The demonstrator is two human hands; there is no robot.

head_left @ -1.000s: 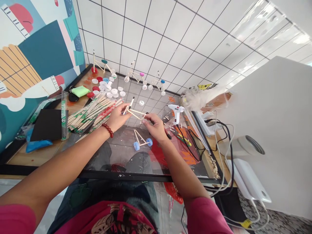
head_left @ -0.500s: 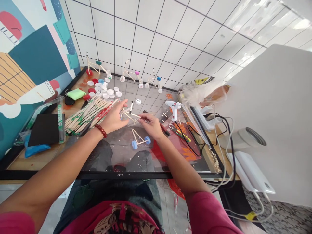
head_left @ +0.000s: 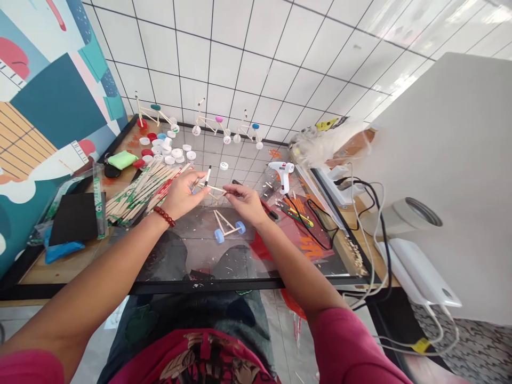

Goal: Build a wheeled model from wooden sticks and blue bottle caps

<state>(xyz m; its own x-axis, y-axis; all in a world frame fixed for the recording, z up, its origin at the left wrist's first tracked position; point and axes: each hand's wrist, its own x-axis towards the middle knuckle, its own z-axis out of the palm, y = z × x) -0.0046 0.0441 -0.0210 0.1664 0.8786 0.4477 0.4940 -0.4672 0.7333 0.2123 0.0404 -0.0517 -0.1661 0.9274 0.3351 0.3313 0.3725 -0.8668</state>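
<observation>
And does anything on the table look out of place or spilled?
Yes: loose pale bits lie scattered at the right edge of the table, like uncleared scraps. One white cap also sits apart from the other caps.

Three stick bicycles (head_left: 218,119) along the back edge of the desk (head_left: 172,261); one glue gun (head_left: 283,173); one held stick frame (head_left: 217,189); one blue-wheeled frame (head_left: 230,231) with two wheels (head_left: 219,236).

12 o'clock: white tiled wall (head_left: 236,58), dark grout lines. 10: painted mural wall (head_left: 48,101), teal, peach, white. Between 9 and 10: light-green flat packet (head_left: 122,159). 9: black rectangular sheet (head_left: 78,218), bright-blue plastic packet (head_left: 66,252) at its lower edge. Between 1 and 2: crumpled clear plastic bag (head_left: 312,146). Just past 3: pale-grey cylinder (head_left: 386,217), open end rightward. 4: white elongated plastic case (head_left: 422,272).
</observation>
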